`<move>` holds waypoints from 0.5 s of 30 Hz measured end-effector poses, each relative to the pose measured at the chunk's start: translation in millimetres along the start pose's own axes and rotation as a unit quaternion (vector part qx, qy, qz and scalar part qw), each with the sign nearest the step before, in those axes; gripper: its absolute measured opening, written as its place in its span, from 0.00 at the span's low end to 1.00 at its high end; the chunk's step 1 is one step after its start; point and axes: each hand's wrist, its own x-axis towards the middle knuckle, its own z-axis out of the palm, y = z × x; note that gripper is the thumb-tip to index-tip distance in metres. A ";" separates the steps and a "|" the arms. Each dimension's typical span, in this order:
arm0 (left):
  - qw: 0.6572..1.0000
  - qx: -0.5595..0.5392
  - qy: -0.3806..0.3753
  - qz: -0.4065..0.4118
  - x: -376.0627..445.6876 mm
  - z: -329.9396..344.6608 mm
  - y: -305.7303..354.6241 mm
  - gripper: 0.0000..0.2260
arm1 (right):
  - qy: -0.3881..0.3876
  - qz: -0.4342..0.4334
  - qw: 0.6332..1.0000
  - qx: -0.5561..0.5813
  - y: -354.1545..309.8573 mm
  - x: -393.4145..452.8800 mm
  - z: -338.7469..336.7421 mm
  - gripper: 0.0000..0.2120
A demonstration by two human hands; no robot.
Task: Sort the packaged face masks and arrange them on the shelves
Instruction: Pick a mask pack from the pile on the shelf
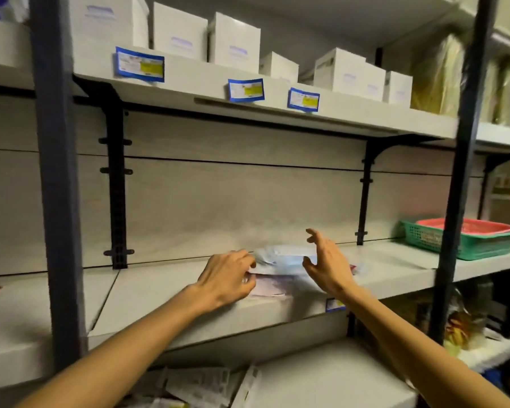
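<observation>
Packaged face masks: small loose pile on the middle shelf, lying at centre of view, between the two hands. Blue-and-white packs on top, a pinkish pack under them toward 6 o'clock, a red edge showing at 3 o'clock of the pile. Blurred; exact pack count cannot be told, at least three.

Left hand: at 9 o'clock of the pile, fingers curled down onto its near-left edge, touching the packs; whether it pinches one cannot be told.

Right hand: at 3 o'clock of the pile, fingers spread and lifted, thumb low beside the packs, holding nothing.

Step in hand, as judged: squaring or separating the pile on the shelf. Done well, the left hand pins the lower packs while the right draws off one kind at a time, edges kept flush and clear of the shelf lip, since slick wrappers are likely to slide.

Outward:
- More packets, loose, at 6 o'clock below the shelf; count unclear.
- White boxes on the upper shelf at 12 o'clock: seven counted.
- Blue-bordered labels on the upper shelf edge: three; one more on the middle shelf edge.
- Baskets at 3 o'clock: two, a red basket nested in a green basket.
</observation>
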 end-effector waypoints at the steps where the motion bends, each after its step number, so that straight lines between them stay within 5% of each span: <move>1: 1.000 -0.007 -0.003 -0.006 10.1 5.3 -4.5 0.13 | -0.010 0.015 1.000 -0.003 7.5 10.3 3.7 0.34; 15: 0.999 -0.015 -0.041 0.014 112.4 75.1 5.2 0.13 | -0.197 0.054 0.976 -0.069 111.9 83.5 14.2 0.47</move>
